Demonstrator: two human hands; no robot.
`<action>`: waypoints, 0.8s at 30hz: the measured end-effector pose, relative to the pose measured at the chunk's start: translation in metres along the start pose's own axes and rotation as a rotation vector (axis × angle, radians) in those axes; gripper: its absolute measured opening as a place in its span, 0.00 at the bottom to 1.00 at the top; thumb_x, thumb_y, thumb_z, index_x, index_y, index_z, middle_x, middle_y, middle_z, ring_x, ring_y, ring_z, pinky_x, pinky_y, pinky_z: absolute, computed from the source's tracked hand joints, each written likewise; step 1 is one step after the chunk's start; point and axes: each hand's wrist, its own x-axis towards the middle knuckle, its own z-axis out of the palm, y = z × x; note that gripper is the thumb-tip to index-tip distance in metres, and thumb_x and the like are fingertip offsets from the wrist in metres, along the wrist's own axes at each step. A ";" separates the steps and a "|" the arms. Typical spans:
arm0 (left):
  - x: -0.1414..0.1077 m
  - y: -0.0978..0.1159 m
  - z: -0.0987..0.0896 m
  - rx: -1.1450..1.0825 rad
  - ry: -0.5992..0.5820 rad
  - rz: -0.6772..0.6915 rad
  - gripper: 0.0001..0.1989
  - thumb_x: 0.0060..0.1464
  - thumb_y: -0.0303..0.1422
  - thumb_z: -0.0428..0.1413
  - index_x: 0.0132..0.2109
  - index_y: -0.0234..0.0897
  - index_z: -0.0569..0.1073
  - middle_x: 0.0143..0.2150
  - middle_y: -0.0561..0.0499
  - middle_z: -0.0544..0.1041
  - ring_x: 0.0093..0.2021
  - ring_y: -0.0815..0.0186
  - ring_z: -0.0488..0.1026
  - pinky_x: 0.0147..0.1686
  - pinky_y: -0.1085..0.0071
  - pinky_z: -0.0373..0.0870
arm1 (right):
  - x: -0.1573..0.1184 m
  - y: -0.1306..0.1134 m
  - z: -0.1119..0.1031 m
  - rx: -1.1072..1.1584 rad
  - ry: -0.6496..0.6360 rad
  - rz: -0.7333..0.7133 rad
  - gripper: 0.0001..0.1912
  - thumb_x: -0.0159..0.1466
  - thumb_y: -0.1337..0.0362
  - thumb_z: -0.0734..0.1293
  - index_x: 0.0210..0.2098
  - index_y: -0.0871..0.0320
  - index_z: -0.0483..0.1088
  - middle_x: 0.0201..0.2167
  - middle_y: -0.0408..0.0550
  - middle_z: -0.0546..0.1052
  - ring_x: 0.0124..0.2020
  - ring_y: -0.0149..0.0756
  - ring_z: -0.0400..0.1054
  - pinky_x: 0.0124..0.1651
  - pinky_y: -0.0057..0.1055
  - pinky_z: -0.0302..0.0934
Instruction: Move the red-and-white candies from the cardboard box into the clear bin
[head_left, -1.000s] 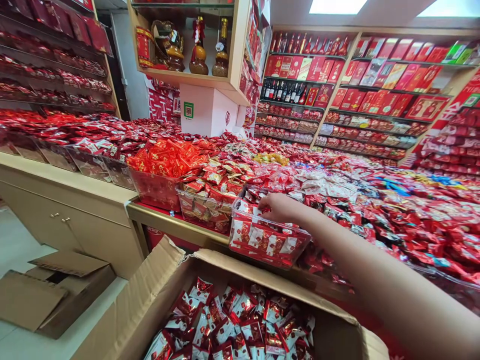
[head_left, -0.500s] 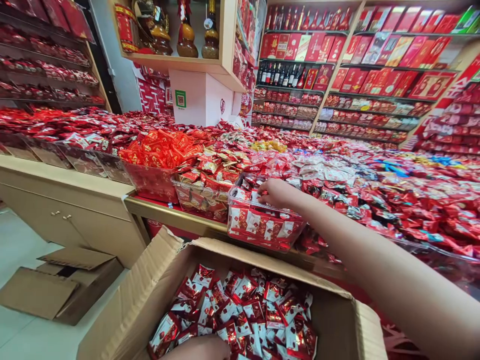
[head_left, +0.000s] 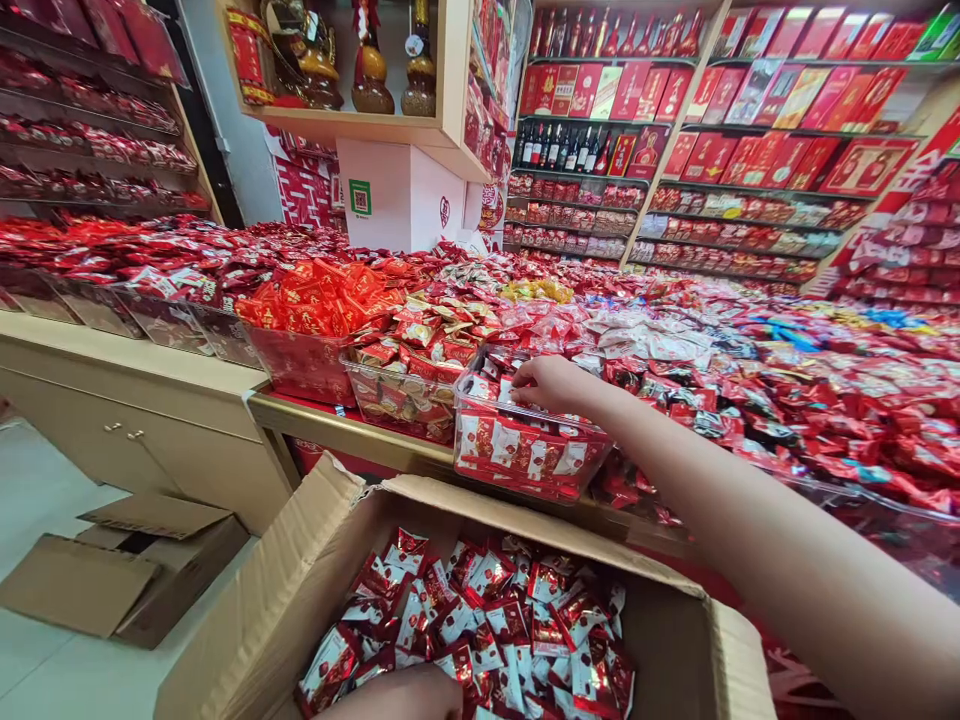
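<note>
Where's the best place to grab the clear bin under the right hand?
Probably by its near rim, coming from the front. The clear bin shows its front wall and raised lip on the side facing the cardboard box, while a neighbouring bin crowds its left and heaped packets lie behind. The right hand reaches over the rim.
</note>
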 end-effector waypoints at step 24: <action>0.005 -0.017 -0.022 -0.239 0.476 -0.032 0.13 0.40 0.29 0.48 0.36 0.41 0.70 0.31 0.52 0.73 0.31 0.65 0.67 0.30 0.72 0.60 | -0.143 -0.127 0.233 0.338 -0.454 0.210 0.20 0.46 0.80 0.57 0.37 0.64 0.69 0.35 0.60 0.74 0.35 0.47 0.70 0.34 0.36 0.62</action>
